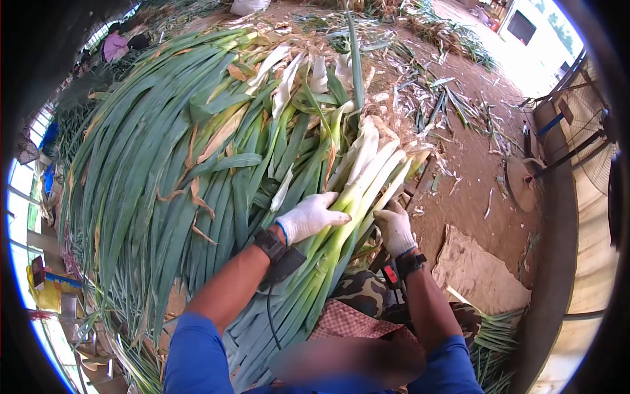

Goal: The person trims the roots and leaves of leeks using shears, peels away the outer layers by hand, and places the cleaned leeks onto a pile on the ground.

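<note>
A thick heap of long green onions (164, 138) lies in front of me, dark leaves to the left and pale stalks to the right. Several pale stalks (367, 171) lie side by side between my hands, roots pointing away from me. My left hand (308, 219), in a white knit glove, rests against the left side of these stalks with thumb and forefinger apart; its other fingers are hidden. On the right side, my gloved right hand (395, 230) has its fingers curled at the outermost green onion (394, 184). Dark bands circle both wrists.
Brown dirt floor (459, 203) with peelings stretches to the right, holding a flattened sheet (482, 269). A large fan (590, 141) stands by the right wall. More green onions (499, 345) lie at lower right. Another person (115, 44) is at far upper left.
</note>
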